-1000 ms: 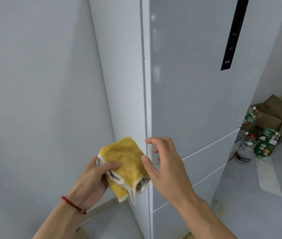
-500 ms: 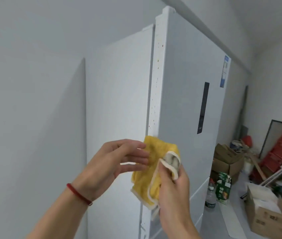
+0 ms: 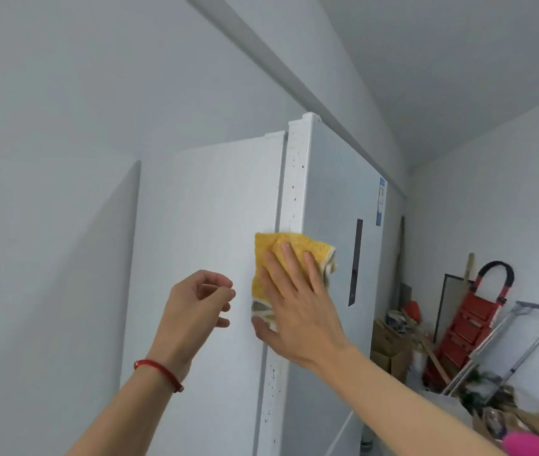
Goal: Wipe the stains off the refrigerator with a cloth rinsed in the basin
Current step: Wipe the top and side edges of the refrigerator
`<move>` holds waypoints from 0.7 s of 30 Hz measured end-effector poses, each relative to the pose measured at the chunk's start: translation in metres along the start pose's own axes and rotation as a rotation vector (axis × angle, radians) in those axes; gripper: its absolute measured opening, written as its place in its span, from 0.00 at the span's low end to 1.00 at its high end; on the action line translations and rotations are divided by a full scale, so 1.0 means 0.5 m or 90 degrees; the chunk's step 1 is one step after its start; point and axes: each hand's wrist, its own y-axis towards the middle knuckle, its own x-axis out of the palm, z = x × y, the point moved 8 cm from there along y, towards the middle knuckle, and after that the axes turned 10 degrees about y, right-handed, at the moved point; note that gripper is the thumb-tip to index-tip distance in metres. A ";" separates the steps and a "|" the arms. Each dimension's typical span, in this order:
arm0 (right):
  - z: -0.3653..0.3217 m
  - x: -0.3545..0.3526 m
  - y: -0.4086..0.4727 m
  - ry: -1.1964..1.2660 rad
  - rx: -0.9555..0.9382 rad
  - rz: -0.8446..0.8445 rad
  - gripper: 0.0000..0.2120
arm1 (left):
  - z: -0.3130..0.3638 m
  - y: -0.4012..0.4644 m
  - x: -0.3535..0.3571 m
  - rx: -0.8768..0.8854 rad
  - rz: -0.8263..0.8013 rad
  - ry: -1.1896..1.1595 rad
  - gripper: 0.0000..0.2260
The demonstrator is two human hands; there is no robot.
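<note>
1. Yellow terry cloth (image 3: 289, 250) lies flat on the tall white refrigerator (image 3: 329, 199) corner edge, pressed by the right hand (image 3: 297, 304) with fingers spread.
2. Left hand (image 3: 195, 304) hangs loosely curled, holding nothing.
3. Risk: brown specks (image 3: 294, 179) above may smear, or the unpinched cloth slips.
</note>
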 end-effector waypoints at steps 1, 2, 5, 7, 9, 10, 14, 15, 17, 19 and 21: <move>0.006 -0.008 -0.001 -0.030 -0.049 0.014 0.31 | 0.001 0.004 -0.002 0.008 0.006 0.009 0.04; 0.017 -0.023 0.009 -0.058 -0.103 0.029 0.25 | 0.006 0.011 -0.003 0.017 0.012 0.023 0.05; 0.085 -0.083 0.083 -0.094 -0.215 0.054 0.17 | 0.033 0.027 0.009 0.043 0.018 0.067 0.05; 0.143 -0.142 0.171 -0.106 -0.229 0.089 0.17 | 0.082 0.050 0.018 0.088 0.040 0.092 0.05; 0.196 -0.198 0.260 -0.121 -0.198 0.109 0.19 | 0.155 0.075 0.022 0.156 0.074 0.109 0.04; 0.216 -0.220 0.296 -0.127 -0.178 0.110 0.19 | 0.191 0.086 0.023 0.186 0.086 0.105 0.04; 0.225 -0.259 0.338 -0.113 -0.168 0.177 0.16 | 0.265 0.111 0.018 0.241 0.121 0.078 0.05; 0.210 -0.253 0.320 -0.103 -0.178 0.195 0.14 | 0.258 0.112 0.015 0.240 0.129 0.084 0.05; 0.168 -0.203 0.260 -0.080 -0.211 0.192 0.15 | 0.220 0.113 0.008 0.219 0.143 0.094 0.05; 0.108 -0.126 0.163 -0.070 -0.245 0.137 0.14 | 0.176 0.111 0.002 0.189 0.146 0.107 0.05; 0.045 -0.048 0.061 -0.051 -0.311 0.029 0.10 | 0.146 0.106 -0.006 0.170 0.148 0.142 0.05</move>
